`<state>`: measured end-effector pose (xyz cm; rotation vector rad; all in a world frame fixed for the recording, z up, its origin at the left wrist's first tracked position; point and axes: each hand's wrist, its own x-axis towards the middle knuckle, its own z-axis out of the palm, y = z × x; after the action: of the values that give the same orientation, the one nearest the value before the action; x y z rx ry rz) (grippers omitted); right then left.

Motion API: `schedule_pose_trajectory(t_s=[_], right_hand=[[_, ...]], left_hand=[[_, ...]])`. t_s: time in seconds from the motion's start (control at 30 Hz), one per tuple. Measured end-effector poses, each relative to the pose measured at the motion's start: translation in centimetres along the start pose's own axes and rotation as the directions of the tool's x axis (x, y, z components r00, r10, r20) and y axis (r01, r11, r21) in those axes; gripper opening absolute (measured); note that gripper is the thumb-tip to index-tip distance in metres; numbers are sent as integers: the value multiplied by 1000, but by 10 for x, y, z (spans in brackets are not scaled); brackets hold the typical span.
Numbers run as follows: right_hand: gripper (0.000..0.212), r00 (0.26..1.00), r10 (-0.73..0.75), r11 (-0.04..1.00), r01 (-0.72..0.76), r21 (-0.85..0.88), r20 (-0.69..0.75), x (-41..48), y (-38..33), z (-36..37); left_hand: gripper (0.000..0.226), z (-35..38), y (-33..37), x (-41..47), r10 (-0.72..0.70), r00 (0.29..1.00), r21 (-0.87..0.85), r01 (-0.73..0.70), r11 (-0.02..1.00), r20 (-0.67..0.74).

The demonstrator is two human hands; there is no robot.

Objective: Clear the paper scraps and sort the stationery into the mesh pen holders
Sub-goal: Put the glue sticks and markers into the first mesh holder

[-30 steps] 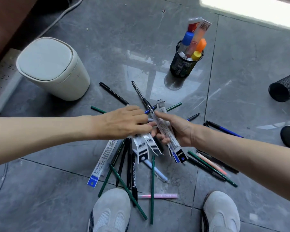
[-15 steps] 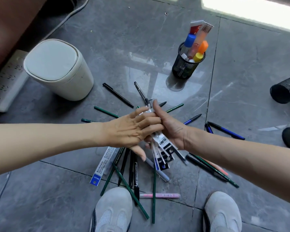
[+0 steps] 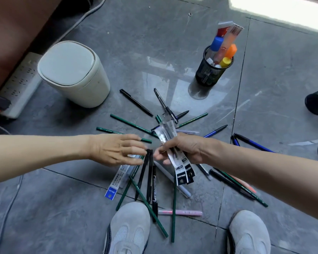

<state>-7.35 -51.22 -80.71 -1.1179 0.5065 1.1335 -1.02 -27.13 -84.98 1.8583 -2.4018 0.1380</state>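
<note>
Right hand [image 3: 184, 149]: fingers grip a bundle of packets [image 3: 166, 132] above the floor. Left hand [image 3: 114, 149]: fingers loose and empty, tips just beside the right fingers, over scattered pens [image 3: 154, 187].

Grey tile floor [image 3: 173, 43], scattered pens [image 3: 136, 102].

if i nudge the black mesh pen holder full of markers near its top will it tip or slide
The black mesh pen holder probably tips fairly easily: the coloured markers stand well above its rim and lean one way. Pushed low, it would likely slide on the glossy grey floor tile. Open mesh suggests it is light.
</note>
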Motion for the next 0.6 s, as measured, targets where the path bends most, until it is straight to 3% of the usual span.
schedule_pose_trajectory(t_s=[0.07, 0.13, 0.3, 0.5, 0.6], right_hand=[[16, 1000, 10, 999, -10, 36, -23, 2, 5, -5], [8, 1000, 7, 1000, -7, 7, -25, 4, 10, -8], [19, 999, -6, 1000, 7, 15, -48, 7, 19, -10], [41, 1000, -3, 998, 4, 68, -18, 4, 14, -9], [43, 998, -10, 996, 15, 89, -64, 7, 15, -10]], left_hand=[[30, 0, 2, -7, 44, 975, 10, -47, 999, 218], [29, -2, 5, -9, 62, 945, -5, -63, 998, 322], [24, 2, 12, -8, 160, 924, -74, -143, 987, 348], [38, 6, 12, -6, 218, 927, -56, -211, 976, 306], [25, 7, 13, 0, 246, 931, -41, -244, 969, 268]])
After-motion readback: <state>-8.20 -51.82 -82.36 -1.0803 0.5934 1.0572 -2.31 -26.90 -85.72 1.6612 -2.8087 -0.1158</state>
